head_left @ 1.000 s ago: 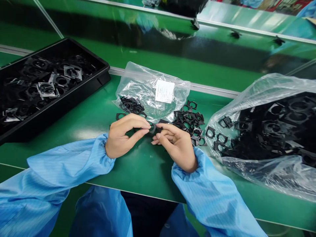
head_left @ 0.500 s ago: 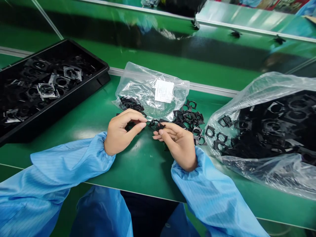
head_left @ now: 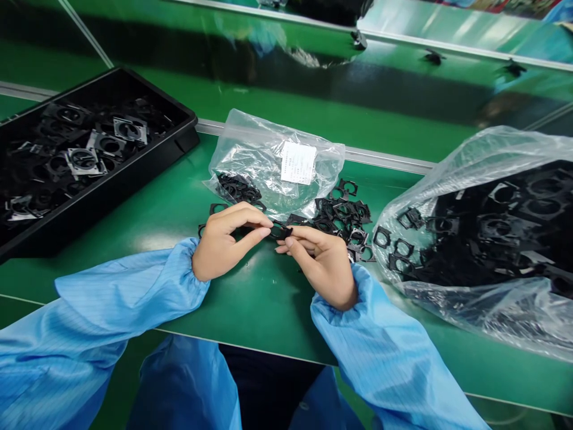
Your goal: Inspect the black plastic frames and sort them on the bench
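At my far left a black tray (head_left: 179,128) sits slantwise on the worktop, with black and silvery square frames (head_left: 83,160) lying loose in it, well apart from my hands. My left hand (head_left: 224,245) comes in from its blue sleeve (head_left: 129,286) with thumb and forefinger closed in a pinch on the left end of a small black frame (head_left: 280,232). That frame sits just above the worktop, right between my two hands. Its long side runs roughly left to right, from one set of fingertips to the other. My right hand (head_left: 324,263) meets it from the other side, palm turned up, thumb and forefinger pinched on its right end with the other fingers curled under. Both hands are equally near, both touching it; I cannot tell which carries more of the grip.

Just behind the frame lies a small clear bag (head_left: 264,149) with a white label (head_left: 298,162) and a few black parts in its left corner. To its right a loose pile of black frames (head_left: 344,215) is spread out, near my right hand. Farther right a large clear bag (head_left: 483,155) bulges with bigger black parts, its mouth towards the pile.

The green worktop (head_left: 250,310) is smooth and glossy, bare in front of my wrists. A metal rail (head_left: 380,158) runs behind the bags, with more shiny green surface beyond.
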Tool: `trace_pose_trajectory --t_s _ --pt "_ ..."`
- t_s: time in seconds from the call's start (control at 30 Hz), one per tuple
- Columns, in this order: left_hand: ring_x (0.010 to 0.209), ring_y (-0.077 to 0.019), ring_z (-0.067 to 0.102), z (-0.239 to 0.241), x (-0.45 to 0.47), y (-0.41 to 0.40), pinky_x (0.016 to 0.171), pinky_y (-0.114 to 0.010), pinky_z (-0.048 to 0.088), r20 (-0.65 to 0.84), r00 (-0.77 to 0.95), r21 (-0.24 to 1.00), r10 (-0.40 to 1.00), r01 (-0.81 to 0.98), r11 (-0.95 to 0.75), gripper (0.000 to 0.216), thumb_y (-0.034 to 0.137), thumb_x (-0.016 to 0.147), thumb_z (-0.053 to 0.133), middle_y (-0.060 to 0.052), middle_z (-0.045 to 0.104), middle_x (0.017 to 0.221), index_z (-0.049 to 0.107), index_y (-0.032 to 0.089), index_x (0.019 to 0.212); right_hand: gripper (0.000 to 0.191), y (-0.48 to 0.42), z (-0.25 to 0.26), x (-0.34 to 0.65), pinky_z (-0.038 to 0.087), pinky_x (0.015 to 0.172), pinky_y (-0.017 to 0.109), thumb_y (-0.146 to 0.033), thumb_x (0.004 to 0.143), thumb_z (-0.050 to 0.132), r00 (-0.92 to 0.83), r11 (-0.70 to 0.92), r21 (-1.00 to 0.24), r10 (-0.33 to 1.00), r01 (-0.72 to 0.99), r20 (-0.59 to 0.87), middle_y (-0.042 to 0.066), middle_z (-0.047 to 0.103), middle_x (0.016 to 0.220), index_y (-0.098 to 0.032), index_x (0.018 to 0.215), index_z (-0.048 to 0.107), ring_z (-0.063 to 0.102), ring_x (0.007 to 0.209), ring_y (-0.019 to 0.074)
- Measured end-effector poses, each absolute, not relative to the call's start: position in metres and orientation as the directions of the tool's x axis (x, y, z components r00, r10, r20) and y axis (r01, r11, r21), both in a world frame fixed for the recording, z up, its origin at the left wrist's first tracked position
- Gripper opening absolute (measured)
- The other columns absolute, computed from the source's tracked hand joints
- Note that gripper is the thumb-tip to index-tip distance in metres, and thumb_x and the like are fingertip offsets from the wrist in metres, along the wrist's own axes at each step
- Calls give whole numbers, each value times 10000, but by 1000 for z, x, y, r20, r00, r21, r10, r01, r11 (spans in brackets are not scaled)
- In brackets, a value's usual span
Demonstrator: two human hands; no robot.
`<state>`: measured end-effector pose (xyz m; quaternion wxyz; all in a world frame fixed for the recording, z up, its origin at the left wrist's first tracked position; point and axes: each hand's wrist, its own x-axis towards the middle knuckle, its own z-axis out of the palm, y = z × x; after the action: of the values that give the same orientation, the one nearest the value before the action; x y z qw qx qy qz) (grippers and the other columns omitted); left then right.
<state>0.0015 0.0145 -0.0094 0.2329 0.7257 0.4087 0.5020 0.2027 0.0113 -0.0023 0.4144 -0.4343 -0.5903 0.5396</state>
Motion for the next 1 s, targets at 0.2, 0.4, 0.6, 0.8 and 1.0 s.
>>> trace_pose_trajectory --t_s 0.2,0.4,0.6,0.8,1.0 --pt "832 -135 696 -9 2 13 745 -250 553 536 152 729 830 411 -546 61 123 925 724 -24 753 886 745 180 930 172 11 0 204 686 777 345 -286 937 693 -308 66 -993 951 102 31 49 809 833 -182 1018 804 815 767 215" --pt "821 -138 693 -9 3 12 715 -250 550 530 133 727 838 438 -529 46 144 931 718 -22 744 873 741 183 926 173 11 -2 202 689 794 345 -298 933 701 -307 74 -992 951 104 39 52 811 821 -187 1014 806 825 812 228" --pt "838 -140 685 -9 2 13 736 -256 557 539 147 713 829 444 -542 43 149 930 718 -26 734 885 740 184 918 188 10 -2 203 689 796 339 -314 936 698 -308 76 -992 951 105 40 56 815 832 -181 1020 801 825 815 225" --pt "883 -153 683 -11 1 13 717 -257 564 530 119 735 839 430 -525 38 165 914 722 -52 716 973 750 189 910 166 10 -1 203 689 809 355 -277 929 694 -316 92 -987 948 128 48 66 830 885 -181 1019 796 824 815 224" --pt "834 -145 713 -9 4 11 670 -244 559 501 121 753 857 428 -500 48 180 930 705 -52 774 961 737 183 894 163 10 -2 204 675 783 333 -211 930 672 -332 165 -975 937 149 108 54 822 885 -202 1012 812 813 801 208"
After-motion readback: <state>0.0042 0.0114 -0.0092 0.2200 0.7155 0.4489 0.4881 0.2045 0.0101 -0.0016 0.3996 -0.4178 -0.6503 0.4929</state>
